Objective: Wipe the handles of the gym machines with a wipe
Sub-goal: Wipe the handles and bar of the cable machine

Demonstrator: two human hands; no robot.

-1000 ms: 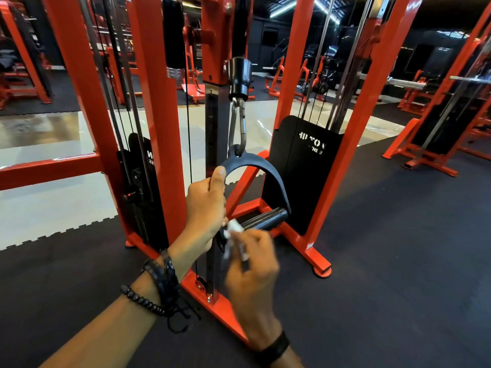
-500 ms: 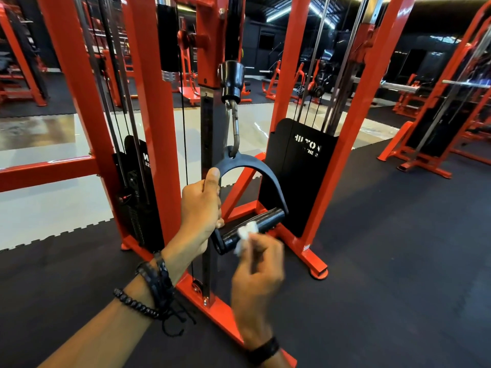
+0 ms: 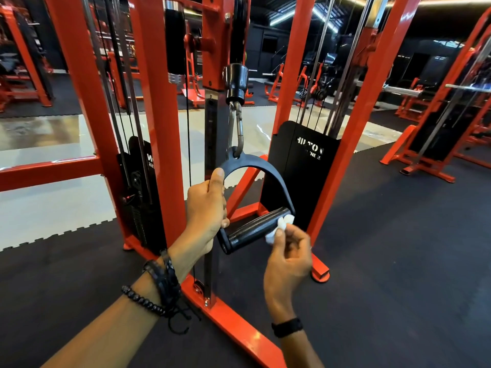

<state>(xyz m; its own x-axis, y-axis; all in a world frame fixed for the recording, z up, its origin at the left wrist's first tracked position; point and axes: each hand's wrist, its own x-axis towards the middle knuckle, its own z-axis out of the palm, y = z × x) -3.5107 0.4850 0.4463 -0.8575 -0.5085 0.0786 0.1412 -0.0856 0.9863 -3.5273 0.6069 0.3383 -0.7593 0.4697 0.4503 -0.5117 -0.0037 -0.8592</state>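
Behind handle (image 3: 253, 231), orange frame (image 3: 159, 128), weight shroud (image 3: 300, 179).

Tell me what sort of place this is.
Almost certainly a gym: an orange cable machine with a stirrup handle hung from a carabiner, shrouded weight stacks, a barbell and more orange frames behind, on black rubber flooring.
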